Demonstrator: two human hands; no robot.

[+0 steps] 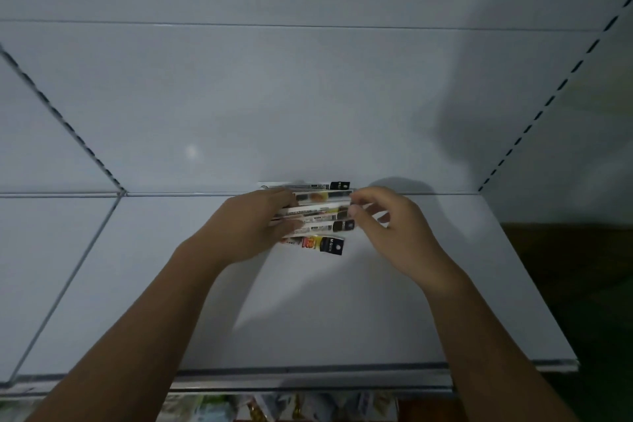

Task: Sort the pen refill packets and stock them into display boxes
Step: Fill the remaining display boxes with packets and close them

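Left hand point(255, 226): closed on a fanned bunch of packets point(318, 216), thumb on top, fingers underneath, holding them just above the shelf.
Right hand point(383, 216): fingertips point(352, 211) pinching the right-hand end of one packet in the middle of the fan; the other fingers curl loosely.
Packets: long, narrow strips lying left to right, each with a black tab at its right end. About five or six overlap. The farthest one sits against the back of the shelf, the nearest shows a red and yellow patch.
Writing: barcode-like print and small lettering run along the strips, and the black tabs carry pale letters, but all of it is too small and blurred to read. No brand can be made out.
Shelf point(308, 301): pale, glossy and flat, with a white back wall and slotted uprights point(534, 120) at both sides.
Display boxes: none in view.
Step in hand: probably sorting, picking one packet out of the bunch by its end.
Next move: likely a clean sideways pull on the pinched packet while the left hand keeps the others from sliding out.
Below the shelf: blurred packaged goods point(274, 408) along the bottom edge.
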